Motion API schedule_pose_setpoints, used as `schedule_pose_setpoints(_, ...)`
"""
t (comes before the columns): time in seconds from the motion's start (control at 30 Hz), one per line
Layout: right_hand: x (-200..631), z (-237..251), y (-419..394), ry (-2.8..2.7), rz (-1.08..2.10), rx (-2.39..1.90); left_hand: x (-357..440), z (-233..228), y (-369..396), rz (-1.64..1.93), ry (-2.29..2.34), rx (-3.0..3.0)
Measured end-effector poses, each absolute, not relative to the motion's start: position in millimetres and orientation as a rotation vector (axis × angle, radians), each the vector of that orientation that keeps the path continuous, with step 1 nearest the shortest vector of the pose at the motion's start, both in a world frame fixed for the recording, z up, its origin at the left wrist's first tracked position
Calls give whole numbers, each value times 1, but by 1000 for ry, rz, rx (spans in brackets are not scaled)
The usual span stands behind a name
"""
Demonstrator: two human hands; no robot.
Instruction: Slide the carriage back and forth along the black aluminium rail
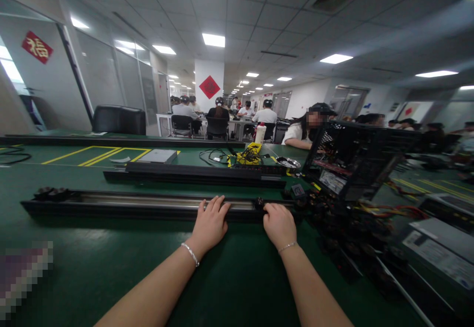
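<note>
A long black channel-shaped rail with a shiny metal strip inside lies across the green table in front of me. My left hand rests on its near edge, fingers spread out over the channel and holding nothing. To the right, my right hand is closed, its thumb and finger pinched at a small black round part sitting in the channel. Its fingertips are partly hidden. Several dark round parts sit in the rail's left end.
Behind lies another black rail, with a flat silver box and cables beyond. An open computer case stands at right, near a pile of black parts and a grey power supply. A person sits opposite.
</note>
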State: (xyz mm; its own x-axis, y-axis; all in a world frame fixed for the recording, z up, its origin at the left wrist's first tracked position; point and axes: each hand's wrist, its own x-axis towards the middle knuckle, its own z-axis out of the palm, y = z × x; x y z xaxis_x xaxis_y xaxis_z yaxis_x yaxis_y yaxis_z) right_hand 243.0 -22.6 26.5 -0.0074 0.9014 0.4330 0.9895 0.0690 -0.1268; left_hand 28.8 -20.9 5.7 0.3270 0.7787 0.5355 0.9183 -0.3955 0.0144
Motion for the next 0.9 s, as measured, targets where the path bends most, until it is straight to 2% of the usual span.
schedule_pose_setpoints(0.9, 251, 29, -23, -1880, -308, -1931, 29, 7, -22, -669, -1528, -2305)
